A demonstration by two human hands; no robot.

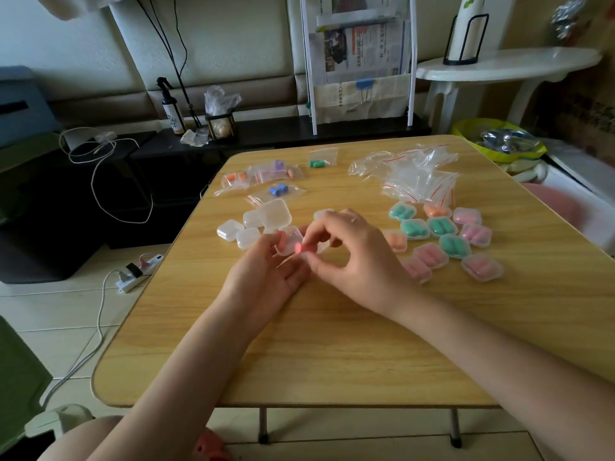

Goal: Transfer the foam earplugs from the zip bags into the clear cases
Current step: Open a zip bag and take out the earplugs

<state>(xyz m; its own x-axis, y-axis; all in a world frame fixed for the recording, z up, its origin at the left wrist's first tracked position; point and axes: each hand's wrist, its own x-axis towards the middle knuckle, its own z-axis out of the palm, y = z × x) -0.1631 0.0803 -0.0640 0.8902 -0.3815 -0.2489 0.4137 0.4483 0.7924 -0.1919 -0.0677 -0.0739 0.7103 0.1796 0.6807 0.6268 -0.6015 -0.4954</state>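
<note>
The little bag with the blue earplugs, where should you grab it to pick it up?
Pinch the bag with the blue earplugs by its flat clear edge beside the plugs, coming down from above. It lies flat on the table, and the plugs make a lump in the middle, so the thin empty plastic is probably easiest to pinch.

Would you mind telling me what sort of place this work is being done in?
Probably a home living room: a folding wooden table, a newspaper rack by the padded wall, and a power strip on the tiled floor.
</note>
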